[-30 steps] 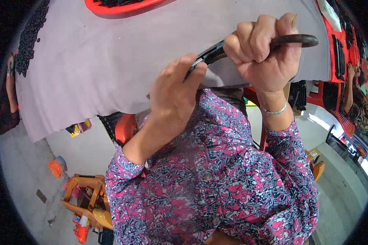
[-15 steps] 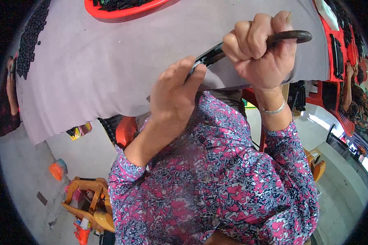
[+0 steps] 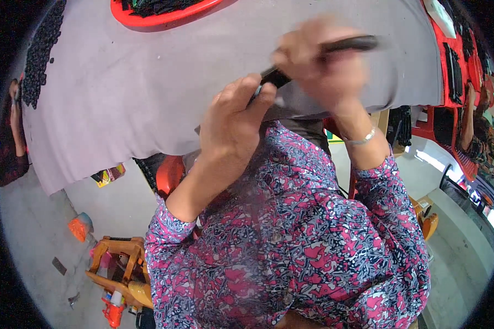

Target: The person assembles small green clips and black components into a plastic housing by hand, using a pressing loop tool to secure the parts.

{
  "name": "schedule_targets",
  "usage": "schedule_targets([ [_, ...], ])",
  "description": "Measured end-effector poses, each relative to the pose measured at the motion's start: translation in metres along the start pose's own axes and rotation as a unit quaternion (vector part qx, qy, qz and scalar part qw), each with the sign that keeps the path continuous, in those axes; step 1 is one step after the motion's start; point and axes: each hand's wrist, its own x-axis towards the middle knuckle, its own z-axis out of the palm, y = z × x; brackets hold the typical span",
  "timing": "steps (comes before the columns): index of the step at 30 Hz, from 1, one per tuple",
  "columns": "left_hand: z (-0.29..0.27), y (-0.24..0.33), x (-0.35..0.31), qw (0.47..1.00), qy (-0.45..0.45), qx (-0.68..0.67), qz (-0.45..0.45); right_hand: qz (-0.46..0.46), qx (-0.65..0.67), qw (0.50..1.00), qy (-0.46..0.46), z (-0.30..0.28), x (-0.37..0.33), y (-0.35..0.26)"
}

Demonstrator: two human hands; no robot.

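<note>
My right hand [image 3: 335,71], blurred by motion, is closed around a dark tool with a curved handle [image 3: 357,44]. The handle's rounded end sticks out past the hand on the right. Between my two hands runs a narrow black piece [image 3: 275,78], slanting down toward the left. My left hand [image 3: 233,112] pinches its lower end between thumb and fingers, where something pale and shiny shows. Whether the black piece and the handle are one object I cannot tell. Both hands are above the near part of the grey cloth-covered table [image 3: 148,88].
A red basin [image 3: 164,23] of black strips stands at the far edge. Small black pieces [image 3: 41,55] lie heaped at the far left. On the right are black strips [image 3: 454,74] on a red surface and another person's arm [image 3: 469,120]. A wooden chair [image 3: 118,268] stands lower left.
My right hand has moved left, closer to my left hand, carrying the curved handle with it. The left hand keeps its pinch and has hardly moved.
</note>
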Motion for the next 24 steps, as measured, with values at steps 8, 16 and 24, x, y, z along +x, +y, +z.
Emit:
schedule_targets([
  [8, 0.001, 0.003, -0.002, 0.999, 0.009, -0.008, -0.029, 0.005, 0.160, 0.964, 0.213, 0.022, 0.008, 0.006],
  [16, -0.001, 0.004, -0.004, 1.000, 0.012, -0.003, -0.019, -0.153, 0.137, 0.962, -0.182, -0.032, 0.025, 0.020],
  [24, -0.006, 0.006, -0.001, 1.000, 0.007, -0.009, -0.009, -0.018, 0.079, 0.996, 0.026, 0.006, 0.000, -0.004],
])
